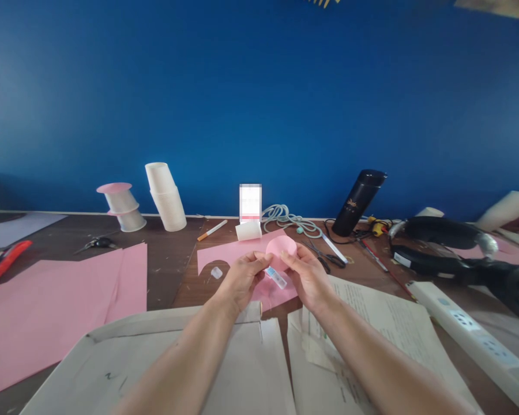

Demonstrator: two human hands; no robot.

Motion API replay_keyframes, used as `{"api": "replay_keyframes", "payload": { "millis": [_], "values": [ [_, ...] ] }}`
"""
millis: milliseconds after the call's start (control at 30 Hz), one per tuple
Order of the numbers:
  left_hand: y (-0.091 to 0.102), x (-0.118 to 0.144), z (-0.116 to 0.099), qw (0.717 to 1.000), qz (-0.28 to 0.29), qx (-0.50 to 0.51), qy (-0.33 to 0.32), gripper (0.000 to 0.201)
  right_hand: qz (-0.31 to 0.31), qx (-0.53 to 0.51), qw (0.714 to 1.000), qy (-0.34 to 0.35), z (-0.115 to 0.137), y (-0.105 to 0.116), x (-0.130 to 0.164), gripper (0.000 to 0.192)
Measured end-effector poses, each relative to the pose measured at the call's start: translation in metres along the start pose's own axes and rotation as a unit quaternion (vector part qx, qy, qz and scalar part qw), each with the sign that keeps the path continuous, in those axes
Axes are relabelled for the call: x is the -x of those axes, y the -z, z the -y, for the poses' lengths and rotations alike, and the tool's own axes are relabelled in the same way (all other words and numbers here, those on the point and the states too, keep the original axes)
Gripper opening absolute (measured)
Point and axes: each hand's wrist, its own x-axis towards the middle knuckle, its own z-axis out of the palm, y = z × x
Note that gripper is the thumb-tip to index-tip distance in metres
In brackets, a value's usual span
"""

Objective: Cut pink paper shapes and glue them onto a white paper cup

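A round pink paper disc [281, 248] is raised over the table, pinched at its edges between both hands. My left hand [244, 276] is closed on the disc's left side, thumb on top. On the right edge, my right hand [309, 274] pinches it between thumb and fingers. Just below the disc is a small clear tube with a blue-and-white label [277, 278]; whether it lies on the table or touches my left fingers I cannot tell. A cut pink sheet [225, 253] lies underneath, with a white paper cup [248, 231] on its side behind it.
Scissors [328, 256], a coiled grey cable [289, 218] and a black flask [358, 202] stand or lie right of centre. A power strip [471, 328] lies at right. Stacked cups [166, 199], pink-topped cups [123, 207] and a red-handled cutter [6, 262] are left. Cardboard [155, 363] lies in front.
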Motion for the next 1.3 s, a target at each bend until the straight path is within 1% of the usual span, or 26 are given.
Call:
{"api": "replay_keyframes", "payload": {
  "millis": [167, 300, 367, 500, 733, 900, 1100, 1233, 1300],
  "values": [
    [0.000, -0.001, 0.000, 1.000, -0.003, 0.015, -0.001, 0.022, 0.030, -0.012, 0.999, -0.029, 0.002, 0.001, 0.000, 0.022],
    [0.002, -0.002, 0.001, 1.000, 0.004, 0.020, -0.008, 0.022, 0.039, -0.011, 0.999, -0.027, 0.003, 0.000, 0.000, 0.019],
    [0.002, -0.002, 0.001, 1.000, -0.002, 0.028, -0.005, 0.022, 0.041, -0.008, 0.999, -0.027, 0.003, 0.000, 0.000, 0.020],
    [0.002, -0.002, 0.000, 0.999, -0.013, 0.040, 0.008, 0.021, 0.035, 0.002, 0.999, -0.024, 0.003, -0.001, 0.001, 0.020],
    [0.002, -0.001, 0.001, 0.999, 0.003, 0.040, 0.020, 0.022, 0.020, 0.037, 0.999, -0.007, 0.003, -0.004, 0.002, 0.026],
    [0.002, 0.000, 0.001, 0.998, -0.009, 0.047, 0.039, 0.023, -0.013, 0.076, 0.997, 0.019, -0.001, -0.001, 0.000, 0.031],
    [0.001, 0.000, 0.000, 0.999, 0.005, 0.027, 0.042, 0.023, -0.036, 0.130, 0.990, 0.042, -0.004, 0.004, 0.000, 0.031],
    [0.001, 0.001, -0.004, 0.998, -0.015, 0.021, 0.054, 0.031, -0.053, 0.150, 0.986, 0.044, -0.005, 0.007, -0.002, 0.032],
    [0.002, 0.001, -0.005, 0.998, -0.030, -0.001, 0.052, 0.035, -0.054, 0.149, 0.986, 0.044, -0.006, 0.008, -0.003, 0.033]
  ]
}}
